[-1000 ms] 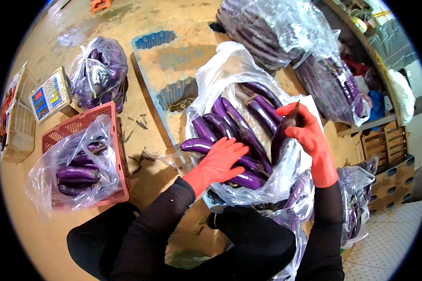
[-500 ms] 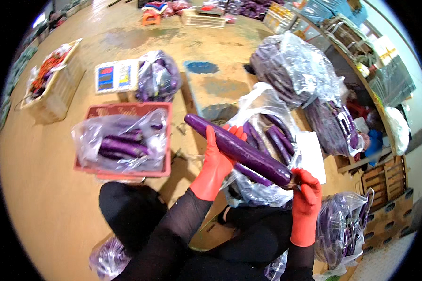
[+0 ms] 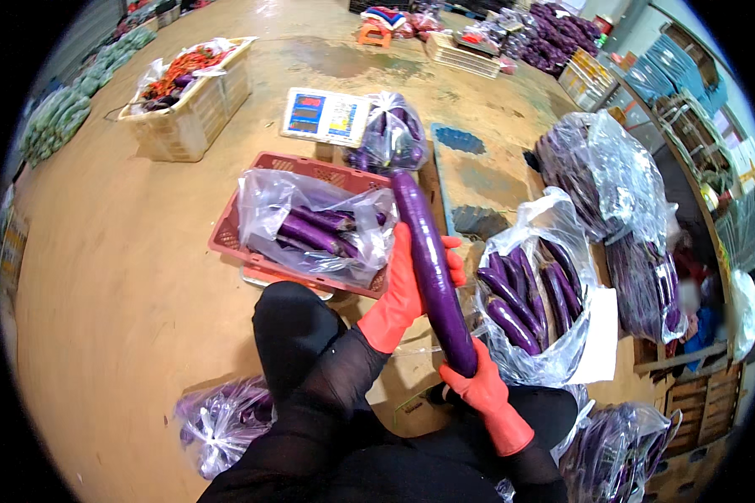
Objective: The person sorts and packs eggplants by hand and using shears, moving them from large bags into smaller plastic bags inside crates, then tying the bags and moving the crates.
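Both of my hands, in red rubber gloves, hold one long, glossy purple eggplant (image 3: 432, 264) in front of me. My left hand (image 3: 404, 289) wraps around its middle from the left, fingers showing on its right side. Around the stem end, my right hand (image 3: 482, 384) is closed, and it hides the stem. The eggplant's far tip tilts up and away, over the right edge of a red plastic crate (image 3: 256, 172). Inside that crate a clear bag holds several eggplants (image 3: 319, 233). To the right, an opened clear bag (image 3: 562, 369) contains several more eggplants (image 3: 520, 293).
A digital scale (image 3: 323, 117) stands behind the crate, beside a tied bag of eggplants (image 3: 386, 134). Large filled bags (image 3: 600, 168) stand at the right. A pale crate of red peppers (image 3: 184, 117) is at far left. Other eggplant bags (image 3: 226, 419) lie near my legs.
The eggplant has swung from slanting across to pointing away from me. My view has turned left, toward the red crate, and my right hand has moved in closer with the stem end.
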{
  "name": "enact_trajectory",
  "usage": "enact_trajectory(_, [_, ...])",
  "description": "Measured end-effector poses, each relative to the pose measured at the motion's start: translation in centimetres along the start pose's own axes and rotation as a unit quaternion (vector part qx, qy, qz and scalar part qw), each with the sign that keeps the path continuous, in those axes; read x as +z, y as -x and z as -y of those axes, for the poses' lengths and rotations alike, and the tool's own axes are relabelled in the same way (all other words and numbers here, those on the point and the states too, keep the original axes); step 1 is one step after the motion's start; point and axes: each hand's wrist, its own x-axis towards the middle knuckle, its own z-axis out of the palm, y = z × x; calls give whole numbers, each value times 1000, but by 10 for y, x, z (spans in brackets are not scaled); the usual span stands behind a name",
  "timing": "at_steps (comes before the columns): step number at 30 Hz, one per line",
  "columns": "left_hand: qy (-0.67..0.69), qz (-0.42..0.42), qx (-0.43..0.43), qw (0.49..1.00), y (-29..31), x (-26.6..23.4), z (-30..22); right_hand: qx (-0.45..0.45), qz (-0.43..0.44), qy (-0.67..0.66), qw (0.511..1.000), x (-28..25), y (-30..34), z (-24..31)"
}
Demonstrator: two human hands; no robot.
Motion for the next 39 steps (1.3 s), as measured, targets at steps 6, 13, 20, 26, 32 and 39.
enact_trajectory(6, [-708, -168, 218, 650, 14, -3, -100, 176, 75, -296, 936, -13, -11, 37])
enact_trajectory(13, [-857, -485, 119, 131, 54, -61, -228, 174, 259, -231, 922, -7, -60, 59])
enact_trajectory(20, [-786, -463, 346, 220, 40, -93, -259, 133, 357, -266, 886, 55, -149, 92])
enact_trajectory(26, [-747, -414, 410, 320, 41, -77, -260, 189, 345, -411, 822, 90, -190, 113])
enact_trajectory(32, [-728, -429, 392, 363, 51, -72, -257, 282, 274, -602, 695, 99, -138, 159])
enact_trajectory(39, [-714, -412, 452, 340, 43, -78, -261, 202, 271, -590, 733, 179, -221, 167])
